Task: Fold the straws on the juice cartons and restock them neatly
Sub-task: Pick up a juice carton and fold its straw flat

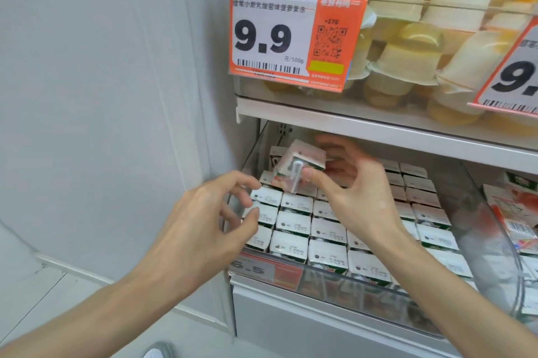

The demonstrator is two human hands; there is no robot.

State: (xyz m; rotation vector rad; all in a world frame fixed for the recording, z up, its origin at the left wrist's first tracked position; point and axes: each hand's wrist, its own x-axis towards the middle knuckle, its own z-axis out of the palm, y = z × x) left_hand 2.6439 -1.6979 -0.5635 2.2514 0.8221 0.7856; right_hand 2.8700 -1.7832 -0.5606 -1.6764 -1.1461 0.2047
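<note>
**Straw faces you, left hand is the free one**

Your right hand (358, 191) grips the small white-and-green juice carton (302, 160), lifted above the rows and tipped at an angle, just under the white shelf (378, 127) above. The thumb presses on the near face and the other digits wrap round the back (they are blurred, so the exact grip is hard to read).

The thin white straw (296, 180) in its clear sleeve lies on the face turned toward you, just left of that thumb. Its long axis runs nearly up and down, and the lower end reaches past the carton's bottom edge.

Your left hand (209, 212) is below and to the left of the straw, near it but apart. Its fingers (247, 181) are loosely curled and hold nothing. They hover by the left edge of the stocked cartons (294, 223), standing in tight rows in the clear plastic tray (334, 280).

The fold is probably the left hand's job: reach up and right to the straw's free end while the right hand steadies the carton.
</note>
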